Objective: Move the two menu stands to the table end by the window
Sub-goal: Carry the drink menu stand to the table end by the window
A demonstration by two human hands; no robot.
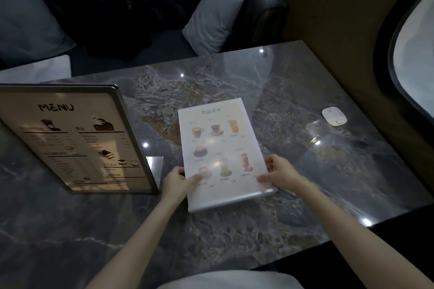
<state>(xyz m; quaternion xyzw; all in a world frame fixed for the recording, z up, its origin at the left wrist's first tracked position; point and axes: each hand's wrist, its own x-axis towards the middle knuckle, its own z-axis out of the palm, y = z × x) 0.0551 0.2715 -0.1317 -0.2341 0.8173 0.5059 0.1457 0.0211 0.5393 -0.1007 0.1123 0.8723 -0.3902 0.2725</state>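
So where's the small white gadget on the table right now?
The small white gadget lies flat on the marble table at the right end, near the window, well beyond the drinks menu held in both hands.

Dim, softly blurred scene; counter point(234, 82) dotted with glare spots; window point(418, 58) overexposed at right; edges bent by wide-angle distortion.

White drinks menu stand point(218, 145): pictured beverages, tilted back, mid-table, gripped at both lower side edges. Dark-framed menu stand point(77, 138): headed "MENU", upright and leaning back, at left, well apart from the white one.
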